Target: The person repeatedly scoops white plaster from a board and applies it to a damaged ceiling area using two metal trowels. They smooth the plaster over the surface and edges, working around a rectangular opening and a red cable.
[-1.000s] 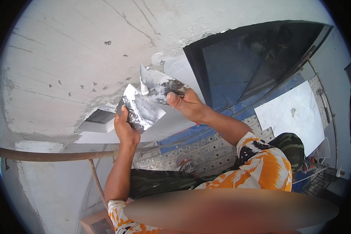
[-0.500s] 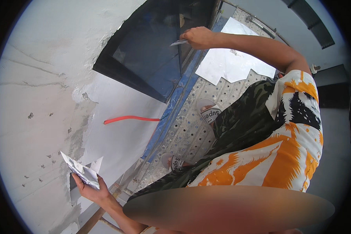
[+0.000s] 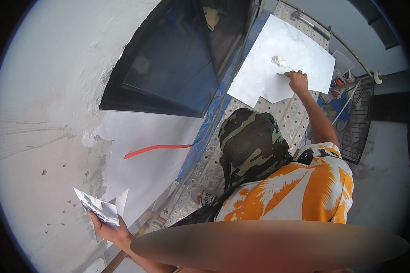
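My left hand (image 3: 110,231) grips a thin, silvery-white folded sheet (image 3: 95,204) with pointed corners, held beside the rough wall at the lower left. At the upper right, my right hand (image 3: 299,83) reaches down onto a large white board (image 3: 255,68) with a stepped near edge. Its fingers are closed on a thin flat blade (image 3: 282,74), mostly hidden under them here. The blade points to a small greyish-white lump of paste (image 3: 279,60) lying on the board.
A metal walkway plank (image 3: 278,119) with holes is underfoot, with a rail (image 3: 348,48) at its far end. A dark-framed window (image 3: 164,73) sits in the patched wall (image 3: 45,136). Below it a red tube (image 3: 157,148) sticks out. A black wire rack (image 3: 357,123) stands at right.
My right hand has moved from in front of the window, right and down onto the white board, with the blade. My left hand still holds the silvery sheet, slightly lower. I lean further forward.
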`<state>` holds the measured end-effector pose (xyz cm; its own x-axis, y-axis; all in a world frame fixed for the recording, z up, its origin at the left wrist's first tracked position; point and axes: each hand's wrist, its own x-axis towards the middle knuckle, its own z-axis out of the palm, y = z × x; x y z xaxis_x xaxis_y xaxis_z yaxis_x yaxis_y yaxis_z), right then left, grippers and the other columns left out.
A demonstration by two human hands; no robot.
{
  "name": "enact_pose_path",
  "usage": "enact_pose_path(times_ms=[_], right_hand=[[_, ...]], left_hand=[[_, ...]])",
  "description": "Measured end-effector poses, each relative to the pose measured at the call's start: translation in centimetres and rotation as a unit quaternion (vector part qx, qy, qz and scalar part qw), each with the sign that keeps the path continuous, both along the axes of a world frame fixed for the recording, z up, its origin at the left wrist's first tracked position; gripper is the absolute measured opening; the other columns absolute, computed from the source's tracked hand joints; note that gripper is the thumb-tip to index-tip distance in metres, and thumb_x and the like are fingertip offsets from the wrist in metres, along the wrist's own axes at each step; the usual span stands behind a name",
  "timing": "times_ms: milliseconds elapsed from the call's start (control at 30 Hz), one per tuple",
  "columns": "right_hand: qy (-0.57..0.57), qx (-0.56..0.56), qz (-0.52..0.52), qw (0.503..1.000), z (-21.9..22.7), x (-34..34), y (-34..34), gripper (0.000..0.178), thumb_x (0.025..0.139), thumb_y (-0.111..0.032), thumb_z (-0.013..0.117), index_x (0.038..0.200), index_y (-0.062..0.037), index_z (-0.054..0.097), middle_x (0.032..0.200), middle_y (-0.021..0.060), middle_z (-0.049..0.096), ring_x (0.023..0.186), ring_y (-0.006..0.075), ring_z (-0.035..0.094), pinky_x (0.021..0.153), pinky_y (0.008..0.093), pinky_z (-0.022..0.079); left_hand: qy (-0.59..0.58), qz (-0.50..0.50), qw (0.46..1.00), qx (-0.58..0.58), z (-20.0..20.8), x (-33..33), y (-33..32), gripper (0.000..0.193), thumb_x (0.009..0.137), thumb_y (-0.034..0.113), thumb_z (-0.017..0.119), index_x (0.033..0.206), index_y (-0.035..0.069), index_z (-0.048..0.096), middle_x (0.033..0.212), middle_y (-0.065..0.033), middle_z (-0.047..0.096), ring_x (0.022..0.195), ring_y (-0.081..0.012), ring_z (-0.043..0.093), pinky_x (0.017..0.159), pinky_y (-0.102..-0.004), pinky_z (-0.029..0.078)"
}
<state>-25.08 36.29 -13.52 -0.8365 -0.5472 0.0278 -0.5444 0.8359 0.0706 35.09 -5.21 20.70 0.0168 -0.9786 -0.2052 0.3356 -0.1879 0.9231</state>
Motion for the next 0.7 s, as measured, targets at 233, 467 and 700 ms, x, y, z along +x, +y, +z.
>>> enact_pose_path(times_ms=[233,467,700], right_hand=[[0.019,-0.011,0.056,0.998,1.2,-3.1,-2.5,0.04,0.08,-0.003,0.054,0.108,-0.024,0.074,0.104,-0.0009,0.072,0.093,0.0239,0.063,0.081,0.0429,0.047],[-0.021,0.038,0.054,0.998,0.0,-3.8,-2.8,0.038,0.079,-0.003,0.057,0.108,-0.0207,0.074,0.107,-0.0008,0.072,0.093,0.0254,0.065,0.079,0.0447,0.049],[-0.001,0.016,0.044,0.999,-1.5,-5.2,-2.2,0.04,0.077,-0.004,0.056,0.106,-0.0232,0.075,0.093,0.0048,0.072,0.091,0.0244,0.064,0.079,0.0455,0.049]], left_hand=[[0.066,-0.139,0.988,0.013,-2.1,-3.8,-1.3,0.035,0.102,0.022,0.051,0.129,0.001,0.058,0.124,-0.0099,0.064,0.112,-0.0226,0.062,0.096,-0.0398,0.05],[0.032,-0.109,0.992,0.057,-2.5,-4.6,0.4,0.038,0.102,0.024,0.051,0.131,0.001,0.056,0.128,-0.0103,0.062,0.114,-0.0234,0.061,0.099,-0.0409,0.048],[0.025,-0.11,0.991,0.066,-2.5,-4.2,0.9,0.038,0.101,0.024,0.053,0.131,0.001,0.056,0.128,-0.0101,0.061,0.115,-0.0236,0.06,0.1,-0.0405,0.048]])
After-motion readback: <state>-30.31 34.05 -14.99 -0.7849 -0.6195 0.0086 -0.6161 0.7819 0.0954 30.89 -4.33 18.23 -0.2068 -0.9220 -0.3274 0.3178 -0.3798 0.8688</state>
